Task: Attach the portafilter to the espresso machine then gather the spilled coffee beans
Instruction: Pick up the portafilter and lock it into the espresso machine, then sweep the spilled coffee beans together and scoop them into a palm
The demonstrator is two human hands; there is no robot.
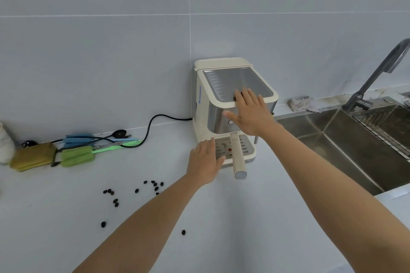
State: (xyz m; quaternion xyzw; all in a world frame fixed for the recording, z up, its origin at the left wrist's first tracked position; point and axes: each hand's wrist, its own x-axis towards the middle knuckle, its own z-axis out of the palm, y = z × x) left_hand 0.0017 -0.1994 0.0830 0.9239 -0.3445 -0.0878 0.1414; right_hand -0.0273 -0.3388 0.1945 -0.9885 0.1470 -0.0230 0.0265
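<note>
The portafilter [237, 154] sits under the espresso machine [230, 104], handle pointing outward. The right hand [250, 113] lies open and flat on the machine's top front edge; the left hand [206, 162] is open beside the drip tray [247, 147], gripping nothing. Risk: an incompletely locked portafilter may drop. Coffee beans [135, 193] lie scattered on the desk [244, 228]; a sweeping forearm could roll them toward the sink [332, 139]. The power cord [153, 124] and sponges [75, 156] lie to the left.
</note>
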